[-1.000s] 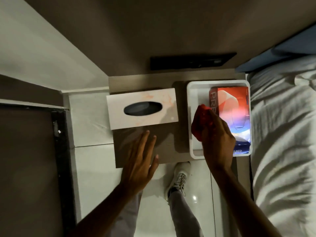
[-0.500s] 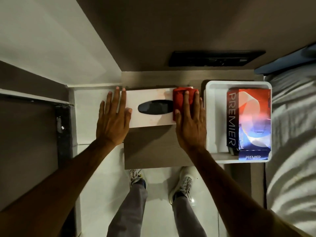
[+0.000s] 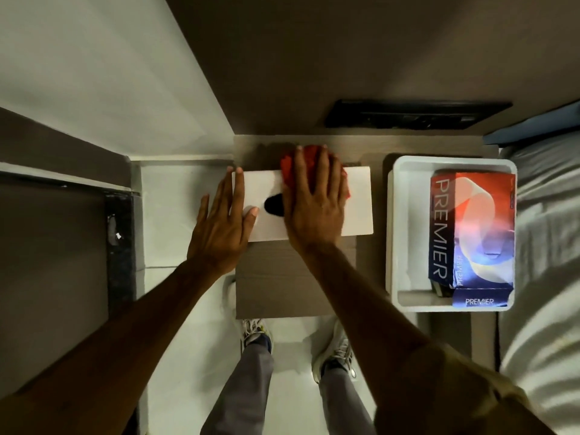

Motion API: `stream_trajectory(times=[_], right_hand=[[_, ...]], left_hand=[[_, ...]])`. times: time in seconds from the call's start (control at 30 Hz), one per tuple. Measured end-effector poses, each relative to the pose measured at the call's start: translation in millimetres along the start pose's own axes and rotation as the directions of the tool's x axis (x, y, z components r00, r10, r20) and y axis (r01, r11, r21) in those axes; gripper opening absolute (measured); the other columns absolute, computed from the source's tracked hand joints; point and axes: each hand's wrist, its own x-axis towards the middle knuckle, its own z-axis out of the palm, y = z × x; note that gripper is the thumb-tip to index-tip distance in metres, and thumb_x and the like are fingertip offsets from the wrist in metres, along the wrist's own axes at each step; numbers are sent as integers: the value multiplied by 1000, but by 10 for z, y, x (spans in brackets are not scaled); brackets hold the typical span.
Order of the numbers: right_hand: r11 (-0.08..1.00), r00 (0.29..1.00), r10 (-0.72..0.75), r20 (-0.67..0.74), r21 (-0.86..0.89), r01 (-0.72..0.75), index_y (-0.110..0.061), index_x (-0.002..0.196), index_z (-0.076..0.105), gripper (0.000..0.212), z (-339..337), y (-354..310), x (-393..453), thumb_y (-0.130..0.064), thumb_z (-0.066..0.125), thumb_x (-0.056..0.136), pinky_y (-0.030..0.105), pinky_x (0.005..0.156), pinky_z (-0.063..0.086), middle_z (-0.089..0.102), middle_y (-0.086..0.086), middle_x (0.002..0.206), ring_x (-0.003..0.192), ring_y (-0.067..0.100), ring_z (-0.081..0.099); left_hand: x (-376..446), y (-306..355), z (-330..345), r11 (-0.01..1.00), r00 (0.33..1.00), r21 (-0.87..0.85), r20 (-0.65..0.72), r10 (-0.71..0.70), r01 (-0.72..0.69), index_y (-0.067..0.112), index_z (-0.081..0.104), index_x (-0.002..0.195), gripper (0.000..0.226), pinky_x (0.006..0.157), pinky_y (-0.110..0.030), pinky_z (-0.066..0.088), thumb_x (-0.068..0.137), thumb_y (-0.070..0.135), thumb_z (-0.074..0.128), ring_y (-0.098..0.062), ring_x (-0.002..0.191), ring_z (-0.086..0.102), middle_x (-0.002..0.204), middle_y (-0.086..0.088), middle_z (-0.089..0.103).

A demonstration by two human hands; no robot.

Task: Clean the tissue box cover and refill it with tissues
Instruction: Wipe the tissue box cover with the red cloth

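The white tissue box cover lies flat on a small brown bedside table, its dark oval slot partly hidden by my hands. My right hand presses flat on a red cloth over the middle and far edge of the cover. My left hand rests with fingers spread on the cover's left end, holding it steady. A red and blue Premier tissue pack lies in a white tray to the right.
A bed with white sheets borders the tray on the right. A dark panel sits on the wall behind the table. White floor tiles and my two shoes lie below the table's near edge. A dark door frame stands left.
My right hand has slid the red cloth left from the cover's right end to its middle. My left hand has shifted a little onto the cover's left end.
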Motion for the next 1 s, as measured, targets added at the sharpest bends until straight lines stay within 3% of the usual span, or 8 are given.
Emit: stream_trajectory(times=[0.1, 0.17, 0.37, 0.47, 0.57, 0.67, 0.8, 1.0], right_hand=[[967, 965, -240, 109, -59, 248, -33, 163, 13, 85, -54, 93, -54, -55, 59, 96, 55, 126, 8, 11, 10, 172, 159, 38, 7], [961, 958, -255, 132, -72, 265, -37, 163, 9, 78, -151, 337, -28, -54, 52, 99, 56, 127, 12, 7, 7, 173, 159, 34, 4], [988, 988, 155, 9, 24, -155, -31, 163, 16, 64, -99, 26, 106, -50, 34, 106, 57, 129, 8, 7, 10, 173, 160, 34, -1], [997, 996, -78, 53, -24, 79, -30, 163, 17, 71, 33, -270, 7, -47, 49, 102, 57, 129, 7, 12, 11, 172, 159, 36, 3], [948, 944, -297, 145, -77, 310, -33, 164, 10, 73, -20, 4, 17, -54, 41, 101, 56, 128, 15, 7, 8, 173, 160, 32, 1], [988, 985, -143, 100, -46, 148, -35, 163, 9, 70, -146, 366, 37, -64, 20, 100, 54, 128, 17, 5, 7, 173, 160, 32, 2], [986, 986, 164, -34, 45, -162, -30, 163, 19, 69, -25, -19, 35, -57, 28, 100, 60, 127, 12, 11, 12, 172, 159, 37, 2], [957, 953, -270, 140, -73, 282, -35, 163, 12, 87, -28, 32, 26, -56, 60, 94, 57, 128, 11, 8, 9, 173, 159, 37, 3]], left_hand=[[-7, 13, -47, 1000, 1000, 2, 21, -7, 7, 18, -5, 160, 69, 122, -56, 20, 104, 49, 21, -26, 155, 15, 169, -7, 6], [6, 22, -74, 1000, 999, -11, 38, -16, 16, 20, -7, 160, 69, 122, -57, 20, 104, 50, 21, -25, 155, 14, 169, -6, 6], [-8, 33, -75, 998, 997, -44, 72, -31, 35, 23, -12, 159, 70, 123, -59, 13, 102, 54, 14, -22, 156, 5, 170, -2, -3], [-2, 31, -60, 999, 996, -27, 82, -44, 46, 23, -12, 159, 72, 123, -60, 12, 101, 57, 12, -23, 156, 5, 170, -2, -3], [4, 31, -58, 999, 996, -16, 77, -49, 50, 23, -13, 159, 71, 122, -62, 15, 102, 56, 13, -25, 155, 9, 170, -4, 1], [0, 24, -50, 998, 996, -30, 73, -46, 48, 25, -17, 158, 69, 121, -63, 16, 104, 52, 16, -27, 155, 11, 170, -4, 1], [-14, 4, -41, 999, 998, -42, 64, -29, 32, 26, -16, 158, 68, 121, -63, 13, 104, 54, 14, -27, 155, 10, 170, -3, 0], [-18, -7, -18, 1000, 999, -7, 35, -28, 28, 23, -15, 158, 71, 120, -64, 18, 102, 56, 14, -30, 153, 20, 169, -8, 10]])
